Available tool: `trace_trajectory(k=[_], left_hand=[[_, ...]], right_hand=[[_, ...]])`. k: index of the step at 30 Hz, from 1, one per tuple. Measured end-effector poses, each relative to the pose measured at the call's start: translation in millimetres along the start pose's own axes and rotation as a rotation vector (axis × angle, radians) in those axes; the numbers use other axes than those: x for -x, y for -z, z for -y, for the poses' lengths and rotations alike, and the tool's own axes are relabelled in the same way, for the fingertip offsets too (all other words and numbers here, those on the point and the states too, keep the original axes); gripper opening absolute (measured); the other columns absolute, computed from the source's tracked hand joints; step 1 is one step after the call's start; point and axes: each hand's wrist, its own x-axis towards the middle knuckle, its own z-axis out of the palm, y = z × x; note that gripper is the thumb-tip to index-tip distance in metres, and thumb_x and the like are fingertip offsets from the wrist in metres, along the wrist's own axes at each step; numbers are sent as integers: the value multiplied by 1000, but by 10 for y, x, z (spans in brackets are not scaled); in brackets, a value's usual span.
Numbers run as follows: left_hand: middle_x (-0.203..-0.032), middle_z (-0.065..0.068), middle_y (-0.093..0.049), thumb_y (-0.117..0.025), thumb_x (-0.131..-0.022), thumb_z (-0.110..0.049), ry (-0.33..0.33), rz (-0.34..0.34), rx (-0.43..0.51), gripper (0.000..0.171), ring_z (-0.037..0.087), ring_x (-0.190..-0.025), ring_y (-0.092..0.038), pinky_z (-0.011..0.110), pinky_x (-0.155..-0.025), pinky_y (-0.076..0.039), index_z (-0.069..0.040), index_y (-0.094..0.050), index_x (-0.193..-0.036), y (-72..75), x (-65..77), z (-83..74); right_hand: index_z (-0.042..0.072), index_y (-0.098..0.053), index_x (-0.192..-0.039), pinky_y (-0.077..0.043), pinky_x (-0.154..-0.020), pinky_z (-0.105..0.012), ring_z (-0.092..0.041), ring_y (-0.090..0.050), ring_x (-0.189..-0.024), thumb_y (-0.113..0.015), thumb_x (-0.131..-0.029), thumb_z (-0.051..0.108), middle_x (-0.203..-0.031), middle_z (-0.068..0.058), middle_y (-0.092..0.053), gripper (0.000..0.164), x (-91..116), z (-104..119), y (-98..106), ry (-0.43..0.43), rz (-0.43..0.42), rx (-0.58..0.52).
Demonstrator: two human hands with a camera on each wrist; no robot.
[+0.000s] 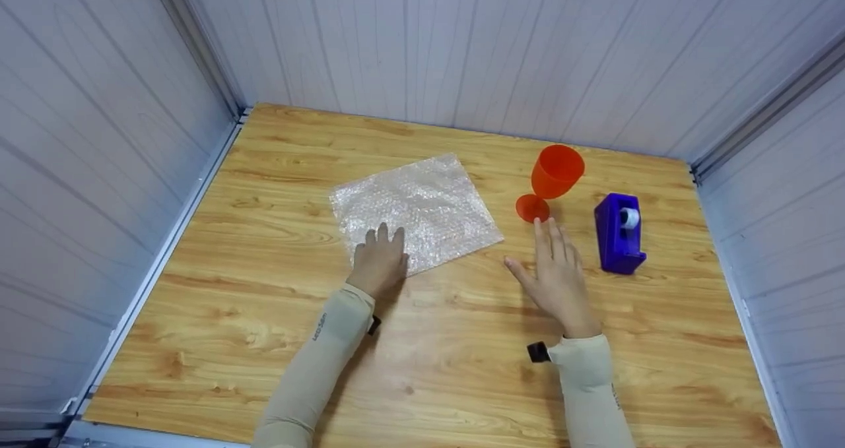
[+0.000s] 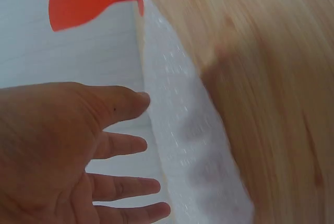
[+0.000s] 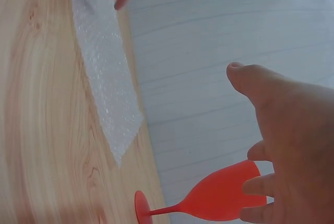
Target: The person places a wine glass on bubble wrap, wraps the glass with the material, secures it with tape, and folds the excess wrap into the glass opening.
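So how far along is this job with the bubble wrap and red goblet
Done, it seems: the bubble wrap lies flat on the table. In hand: nothing gripped; the left hand is over the wrap, the right hand near the goblet. Probably remaining: the goblet, upright with no wrap around it, and the purple tape dispenser, which neither hand touches.

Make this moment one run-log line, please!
left hand: over bubble wrap, holding nothing | right hand: near red goblet, holding nothing | red goblet: upright | tape dispenser: right of goblet
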Motion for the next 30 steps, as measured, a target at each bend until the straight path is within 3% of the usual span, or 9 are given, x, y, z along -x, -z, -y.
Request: trace_trajectory(k=[3,10,19,22,30], left_hand=[[-134,29,-48,-62,-97,-23,42,24,5,52,46,-118,-49,56,-84,-52,2,-49,-141,28,14,154],[-126,24,-51,-64,-97,-26,136,160,33,48,40,-112,-53,51,-85,-53,8,-54,-129,83,29,388],[-119,23,-52,-66,-96,-26,137,159,33,42,39,-107,-54,49,-83,-54,9,-60,-119,91,40,430],[-120,23,-52,-66,-96,-26,146,163,22,43,40,-108,-54,49,-83,-54,9,-60,-120,90,34,434],[-123,25,-51,-65,-97,-27,130,169,3,47,40,-110,-53,49,-84,-53,11,-58,-123,60,3,399]], right_hand=[[7,-12,-161,-11,-114,-67,-48,-11,-146,-54,-96,60,-164,-23,-9,94,1,-16,-10,2,-1,-7],[6,-11,-161,-11,-114,-65,-47,-12,-146,-50,-96,65,-164,-23,-8,96,-6,-44,-27,-14,17,-22],[-2,-21,-157,-22,-112,-65,-46,-25,-143,-56,-98,54,-158,-27,-25,88,-112,-162,-74,-24,-43,-145],[-4,-24,-155,-27,-111,-62,-46,-33,-139,-56,-100,48,-153,-30,-32,83,-215,-254,-95,-58,-51,-211],[-6,-30,-152,-31,-110,-60,-46,-38,-135,-55,-102,43,-147,-31,-37,74,-527,-514,-155,-144,-50,-352]])
